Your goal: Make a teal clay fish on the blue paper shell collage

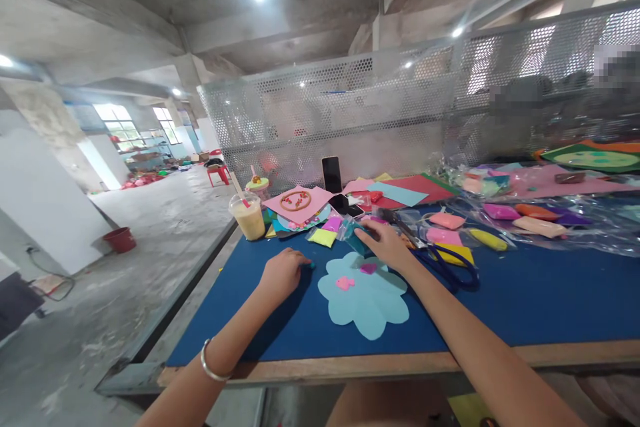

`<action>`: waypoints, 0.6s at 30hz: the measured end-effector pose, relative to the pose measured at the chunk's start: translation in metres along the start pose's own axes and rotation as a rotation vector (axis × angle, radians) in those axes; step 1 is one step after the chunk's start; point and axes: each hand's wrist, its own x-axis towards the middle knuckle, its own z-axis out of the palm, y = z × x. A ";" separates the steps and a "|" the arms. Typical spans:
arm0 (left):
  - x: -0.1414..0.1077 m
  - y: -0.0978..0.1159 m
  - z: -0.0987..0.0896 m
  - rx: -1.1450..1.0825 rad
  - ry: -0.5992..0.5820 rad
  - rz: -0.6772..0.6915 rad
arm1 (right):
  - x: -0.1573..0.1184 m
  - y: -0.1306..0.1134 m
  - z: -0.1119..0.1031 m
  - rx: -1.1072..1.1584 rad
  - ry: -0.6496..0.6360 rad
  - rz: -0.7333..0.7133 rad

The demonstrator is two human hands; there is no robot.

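My left hand (284, 275) is closed just above the blue table, its fingertips at a small teal lump (311, 265). Thumb and fingers of my right hand (384, 240) are closed on a small bag of teal clay (356, 239), at the upper edge of a light blue flower-shaped sheet (367, 307). On that sheet lie a pink fish shape (345, 283) and a magenta piece (369, 268). A yellow clay packet (323, 237) and a magenta packet (333, 223) lie behind, between my hands.
A drink cup (249, 217) stands at the table's back left corner. Behind are a propped phone (331, 174) and a perforated metal screen (320, 127). Dark blue scissors (467, 277) and several clay packets lie right of my right hand.
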 end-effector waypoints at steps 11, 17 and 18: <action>0.024 0.055 -0.011 -0.332 0.253 0.196 | -0.002 -0.004 0.003 0.112 -0.123 -0.015; 0.039 0.056 0.005 -0.436 0.339 0.202 | -0.001 -0.004 0.003 0.118 -0.134 -0.021; 0.040 0.055 0.006 -0.437 0.347 0.202 | -0.001 -0.004 0.003 0.114 -0.134 -0.021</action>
